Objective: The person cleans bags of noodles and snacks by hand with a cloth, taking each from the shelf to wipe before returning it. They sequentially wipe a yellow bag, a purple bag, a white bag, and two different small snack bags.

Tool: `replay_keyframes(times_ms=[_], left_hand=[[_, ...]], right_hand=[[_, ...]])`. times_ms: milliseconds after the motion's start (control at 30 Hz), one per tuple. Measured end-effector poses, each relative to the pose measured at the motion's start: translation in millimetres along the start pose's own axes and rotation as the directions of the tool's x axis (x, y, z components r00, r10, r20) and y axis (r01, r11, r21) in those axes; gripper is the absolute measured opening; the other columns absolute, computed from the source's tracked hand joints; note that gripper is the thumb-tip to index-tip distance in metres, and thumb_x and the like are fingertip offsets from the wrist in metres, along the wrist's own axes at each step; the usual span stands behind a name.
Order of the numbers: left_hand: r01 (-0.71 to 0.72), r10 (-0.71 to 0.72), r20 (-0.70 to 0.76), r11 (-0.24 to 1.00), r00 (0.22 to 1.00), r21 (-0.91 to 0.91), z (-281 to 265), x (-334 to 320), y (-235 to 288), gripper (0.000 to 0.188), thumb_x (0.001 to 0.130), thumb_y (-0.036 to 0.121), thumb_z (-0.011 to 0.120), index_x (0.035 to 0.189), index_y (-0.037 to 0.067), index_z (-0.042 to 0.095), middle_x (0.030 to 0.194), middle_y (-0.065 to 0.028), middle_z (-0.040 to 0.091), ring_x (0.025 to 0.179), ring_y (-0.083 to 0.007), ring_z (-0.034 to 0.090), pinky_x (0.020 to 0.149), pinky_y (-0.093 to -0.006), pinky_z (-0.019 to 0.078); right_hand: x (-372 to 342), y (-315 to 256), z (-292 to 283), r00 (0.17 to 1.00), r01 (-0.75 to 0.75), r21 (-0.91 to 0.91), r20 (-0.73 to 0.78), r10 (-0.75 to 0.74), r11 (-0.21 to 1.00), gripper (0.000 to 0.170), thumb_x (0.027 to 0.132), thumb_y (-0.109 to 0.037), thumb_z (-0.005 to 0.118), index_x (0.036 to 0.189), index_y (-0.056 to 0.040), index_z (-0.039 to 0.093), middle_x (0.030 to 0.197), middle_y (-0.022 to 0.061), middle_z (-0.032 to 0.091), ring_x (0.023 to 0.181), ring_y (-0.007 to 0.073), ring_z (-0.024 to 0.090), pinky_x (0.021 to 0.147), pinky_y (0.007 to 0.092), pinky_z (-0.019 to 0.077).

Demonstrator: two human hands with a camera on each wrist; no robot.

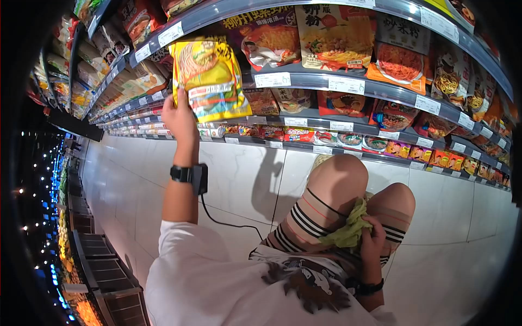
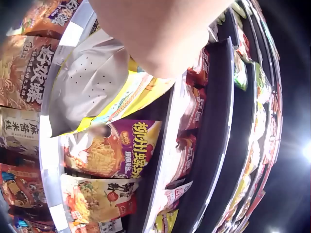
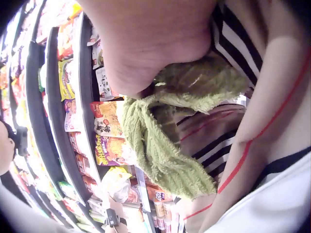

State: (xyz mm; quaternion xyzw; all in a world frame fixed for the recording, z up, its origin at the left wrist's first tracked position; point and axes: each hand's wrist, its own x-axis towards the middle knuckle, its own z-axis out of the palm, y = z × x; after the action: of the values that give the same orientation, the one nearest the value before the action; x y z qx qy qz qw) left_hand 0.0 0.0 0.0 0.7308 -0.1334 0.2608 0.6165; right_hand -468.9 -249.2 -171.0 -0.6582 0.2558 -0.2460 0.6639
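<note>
My left hand (image 1: 179,119) grips the lower left edge of a yellow noodle bag (image 1: 209,81), held upright in front of the shelf. In the left wrist view the bag's silvery side (image 2: 90,77) faces the camera, and the hand (image 2: 155,34) covers part of it. My right hand (image 1: 373,239) rests by the knees and holds a crumpled green cloth (image 1: 353,225). The cloth (image 3: 160,145) hangs in folds below the right hand (image 3: 150,48) in the right wrist view, where the fingertips are hidden.
Curved shelves with price labels (image 1: 273,80) carry bagged noodles, including a purple bag (image 1: 269,41) beside the yellow one. Smaller packs line the bottom shelf. A white tiled floor (image 1: 228,168) lies below, crossed by a black cable (image 1: 223,218). Dark crates (image 1: 106,269) stand at the left.
</note>
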Motion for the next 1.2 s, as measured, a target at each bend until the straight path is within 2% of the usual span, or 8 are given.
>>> replay_keyframes(times_ms=[233, 433, 533, 633, 733, 967, 1067, 1200], left_hand=[[0.112, -0.109, 0.084, 0.993, 0.991, -0.04, -58.7, -106.0, 0.9, 0.017, 0.098, 0.014, 0.06, 0.098, -0.004, 0.06, 0.09, -0.004, 0.064, 0.076, -0.0057, 0.055, 0.068, -0.0224, 0.0459], [0.326, -0.287, 0.214, 0.929, 0.934, -0.174, -61.3, -198.2, 54.1, 0.016, 0.098, 0.015, 0.06, 0.093, 0.0, 0.059, 0.085, -0.0035, 0.064, 0.072, -0.0053, 0.055, 0.066, -0.0209, 0.0454], [0.614, -0.466, 0.462, 0.749, 0.755, -0.248, -37.9, -254.8, 75.4, 0.017, 0.099, 0.017, 0.058, 0.091, 0.002, 0.058, 0.084, -0.0012, 0.063, 0.073, -0.0042, 0.054, 0.07, -0.0206, 0.0448], [0.761, -0.471, 0.719, 0.637, 0.511, -0.123, -26.1, -306.0, 68.4, 0.018, 0.1, 0.019, 0.058, 0.09, 0.004, 0.057, 0.081, 0.0007, 0.062, 0.071, -0.003, 0.053, 0.068, -0.0197, 0.0441], [0.841, -0.513, 0.766, 0.537, 0.389, -0.067, -15.8, -310.0, 78.4, 0.023, 0.103, 0.021, 0.052, 0.089, 0.003, 0.057, 0.08, 0.0003, 0.061, 0.068, -0.0031, 0.052, 0.063, -0.0209, 0.0433], [0.728, -0.345, 0.892, 0.685, 0.293, 0.025, -6.0, -318.3, 41.4, 0.026, 0.106, 0.023, 0.044, 0.095, 0.002, 0.055, 0.091, 0.0001, 0.059, 0.08, -0.0022, 0.048, 0.071, -0.0219, 0.0427], [0.772, -0.333, 0.927, 0.631, 0.17, 0.085, 10.3, -315.7, 45.6, 0.038, 0.101, 0.022, 0.054, 0.132, 0.001, 0.044, 0.124, -0.0056, 0.055, 0.109, -0.0107, 0.052, 0.095, -0.029, 0.0433], [0.925, -0.337, 0.941, 0.365, 0.023, 0.108, 23.0, -295.7, 53.5, 0.05, 0.094, 0.012, 0.062, 0.137, 0.002, 0.04, 0.132, -0.0086, 0.054, 0.117, -0.0172, 0.054, 0.102, -0.0327, 0.0425]], right_hand=[[0.7, -6.3, -3.8, 0.99, -0.135, 0.165, -0.009, 0.138, 0.977, 0.029, 0.087, 0.002, 0.051, 0.115, 0.0006, 0.059, 0.11, 0.0104, 0.063, 0.103, 0.0185, 0.06, 0.093, 0.0318, 0.0478], [11.6, -25.6, 34.9, 0.93, -0.363, 0.738, 0.251, 0.267, 0.57, 0.04, 0.094, -0.012, 0.053, 0.132, -0.0017, 0.048, 0.123, 0.0153, 0.059, 0.11, 0.0272, 0.062, 0.094, 0.0388, 0.0528], [14.4, -34.5, 59.7, 0.882, -0.469, 0.776, 0.389, 0.264, 0.421, 0.056, 0.1, -0.04, 0.049, 0.141, -0.0032, 0.041, 0.134, 0.0127, 0.055, 0.119, 0.0238, 0.058, 0.101, 0.0393, 0.0478], [9.9, -36.7, 52.1, 0.811, -0.549, 0.814, 0.461, 0.361, 0.192, 0.047, 0.1, -0.031, 0.052, 0.139, -0.0051, 0.045, 0.129, 0.0113, 0.059, 0.114, 0.0226, 0.06, 0.097, 0.0387, 0.05], [9.7, -29.3, 38.9, 0.948, -0.293, 0.746, 0.145, 0.283, 0.598, 0.044, 0.096, -0.017, 0.06, 0.136, -0.0028, 0.047, 0.125, 0.0097, 0.061, 0.11, 0.0196, 0.062, 0.093, 0.0349, 0.0515], [-15.5, -34.4, 17.3, 0.946, -0.172, 0.697, -0.081, 0.315, 0.696, 0.044, 0.091, 0.0, 0.062, 0.133, 0.0007, 0.05, 0.121, 0.0082, 0.063, 0.104, 0.0162, 0.063, 0.09, 0.0324, 0.0527], [-12.7, -28.1, 20.6, 0.922, -0.172, 0.671, -0.148, 0.358, 0.721, 0.041, 0.091, 0.001, 0.061, 0.131, 0.0014, 0.052, 0.12, 0.0078, 0.063, 0.103, 0.0157, 0.063, 0.088, 0.0317, 0.0527], [-12.1, -24.1, 25.9, 0.958, -0.145, 0.607, -0.111, 0.264, 0.781, 0.04, 0.091, 0.002, 0.06, 0.131, 0.0016, 0.052, 0.12, 0.0078, 0.062, 0.105, 0.0154, 0.062, 0.089, 0.0305, 0.0515]])
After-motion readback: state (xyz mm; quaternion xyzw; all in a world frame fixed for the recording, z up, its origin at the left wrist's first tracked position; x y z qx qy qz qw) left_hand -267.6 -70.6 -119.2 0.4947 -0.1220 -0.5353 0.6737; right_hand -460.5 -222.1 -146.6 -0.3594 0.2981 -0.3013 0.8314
